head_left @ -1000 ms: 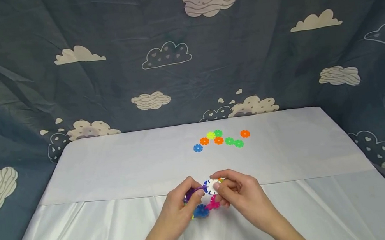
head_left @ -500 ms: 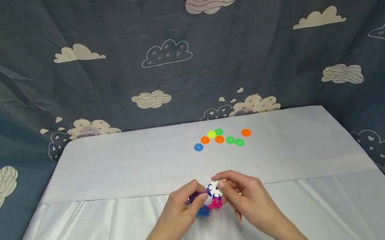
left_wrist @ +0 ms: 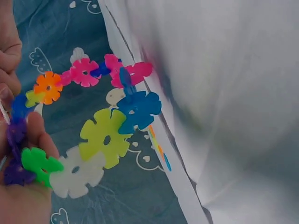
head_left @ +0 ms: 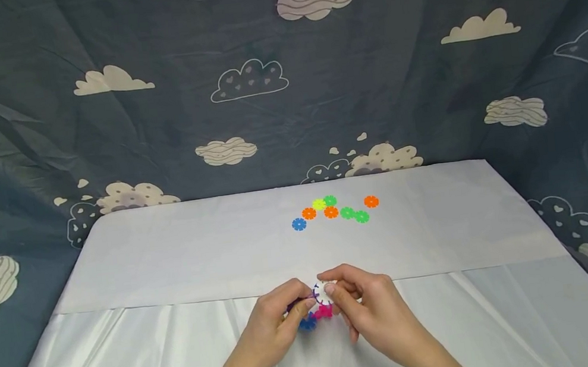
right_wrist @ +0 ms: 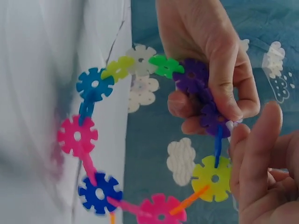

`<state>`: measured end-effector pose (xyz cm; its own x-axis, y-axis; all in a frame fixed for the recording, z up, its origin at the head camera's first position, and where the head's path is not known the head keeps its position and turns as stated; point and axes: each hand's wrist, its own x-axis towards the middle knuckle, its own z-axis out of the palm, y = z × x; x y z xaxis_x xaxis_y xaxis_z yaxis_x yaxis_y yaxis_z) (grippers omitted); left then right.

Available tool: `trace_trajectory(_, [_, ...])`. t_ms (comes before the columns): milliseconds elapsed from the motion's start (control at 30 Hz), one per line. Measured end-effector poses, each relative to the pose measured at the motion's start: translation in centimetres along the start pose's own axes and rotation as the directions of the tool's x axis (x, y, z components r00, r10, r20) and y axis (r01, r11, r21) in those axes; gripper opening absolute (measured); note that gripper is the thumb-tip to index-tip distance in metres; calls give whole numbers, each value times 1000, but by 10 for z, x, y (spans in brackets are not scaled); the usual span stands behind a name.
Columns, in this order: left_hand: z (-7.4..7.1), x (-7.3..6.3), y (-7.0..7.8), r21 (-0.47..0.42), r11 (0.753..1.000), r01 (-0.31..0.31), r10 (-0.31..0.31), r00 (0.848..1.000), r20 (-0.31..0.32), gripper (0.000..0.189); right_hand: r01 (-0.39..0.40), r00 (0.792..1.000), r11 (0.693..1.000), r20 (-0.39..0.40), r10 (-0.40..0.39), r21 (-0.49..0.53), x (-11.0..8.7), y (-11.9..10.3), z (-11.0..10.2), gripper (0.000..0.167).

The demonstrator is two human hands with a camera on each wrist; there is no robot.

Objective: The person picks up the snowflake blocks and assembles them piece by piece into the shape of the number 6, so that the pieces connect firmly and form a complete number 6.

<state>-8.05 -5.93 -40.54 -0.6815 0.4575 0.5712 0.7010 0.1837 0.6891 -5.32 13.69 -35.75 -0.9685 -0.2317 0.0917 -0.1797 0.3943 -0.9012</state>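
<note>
Slotted plastic snowflake discs link into a ring, hanging between both hands. My left hand (head_left: pixel 273 317) pinches the purple discs (right_wrist: pixel 189 77) at one side of it. Between thumb and index finger, my right hand (head_left: pixel 368 307) holds a white disc (head_left: pixel 322 293), its edge right against the purple ones. The right wrist view shows that white disc nearly edge-on, partly covered by fingers. Round the ring run a green disc (left_wrist: pixel 42 166), a clear whitish disc (left_wrist: pixel 77 172), a yellow disc (left_wrist: pixel 105 138), blue discs (left_wrist: pixel 140 110), pink discs (right_wrist: pixel 77 136) and an orange disc (left_wrist: pixel 47 87).
Loose discs lie farther back on the white-covered table (head_left: pixel 172 250): a blue disc (head_left: pixel 299 224), a yellow disc (head_left: pixel 319 204), several orange and green ones, including a separate orange disc (head_left: pixel 371 201). Behind the table hangs a dark cloud-print curtain (head_left: pixel 174 118).
The right hand's lower fingers have dropped away from the ring, while its thumb and index finger keep the white disc at the purple ones. The head view has shifted slightly.
</note>
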Motion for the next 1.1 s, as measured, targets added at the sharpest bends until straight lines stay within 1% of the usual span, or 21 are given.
trace_trajectory(67, [0, 0, 0, 4, 1000, -5, 5, 1000, 0, 12, -13, 1000, 1000, 13, 13, 13, 1, 1, 0, 14])
trace_trajectory(133, [0, 0, 1, 1, 1000, 9, -9, 1000, 2, 11, -24, 999, 999, 26, 23, 36, 2, 2, 0, 16])
trace_trajectory(167, [0, 1, 2, -6, 1000, 28, -28, 1000, 7, 10, -29, 999, 998, 30, 27, 51, 3, 3, 0, 17])
trace_trajectory(233, [-1, 2, 5, -34, 994, 99, -99, 995, 22, 8, -37, 998, 994, 46, 32, 108, 5, 5, -1, 20])
trace_trajectory(267, [-2, 3, 7, -48, 988, 145, -143, 989, 30, 7, -50, 997, 987, 58, 41, 151, 6, 6, -2, 22])
trace_trajectory(300, [-3, 4, 9, -64, 979, 196, -193, 980, 43, 7, -60, 997, 980, 67, 48, 191, 8, 9, -3, 25])
trace_trajectory(367, [-4, 4, 11, -88, 954, 288, -282, 956, 74, 5, -86, 995, 963, 72, 70, 255, 12, 15, -6, 28])
trace_trajectory(433, [-4, 4, 12, -88, 931, 354, -346, 933, 97, 4, -107, 994, 949, 55, 95, 297, 16, 22, -10, 29])
trace_trajectory(500, [-5, 4, 13, -84, 917, 390, -380, 918, 111, 5, -117, 993, 946, 23, 115, 302, 21, 31, -14, 29])
trace_trajectory(567, [-5, 4, 13, -76, 910, 407, -397, 910, 118, 6, -124, 991, 947, -6, 131, 296, 26, 42, -18, 27])
trace_trajectory(667, [-6, 4, 12, -78, 905, 419, -408, 905, 120, 7, -130, 988, 953, -39, 147, 273, 35, 61, -26, 27])
trace_trajectory(733, [-7, 4, 12, -86, 901, 425, -413, 902, 124, 9, -143, 985, 962, -65, 162, 234, 44, 74, -34, 27])
trace_trajectory(767, [-7, 3, 11, -90, 901, 425, -413, 902, 126, 11, -151, 982, 967, -78, 170, 204, 50, 81, -39, 27])
trace_trajectory(867, [-8, 3, 11, -96, 900, 425, -412, 902, 128, 15, -160, 979, 985, -118, 167, 71, 69, 102, -59, 27])
trace_trajectory(1000, [-9, 3, 9, -122, 897, 426, -410, 902, 134, 17, -152, 978, 985, -157, 139, -78, 98, 128, -88, 31])
trace_trajectory(1100, [-11, 2, 8, -151, 890, 431, -413, 900, 137, 17, -151, 983, 976, -125, 132, -155, 117, 144, -106, 39])
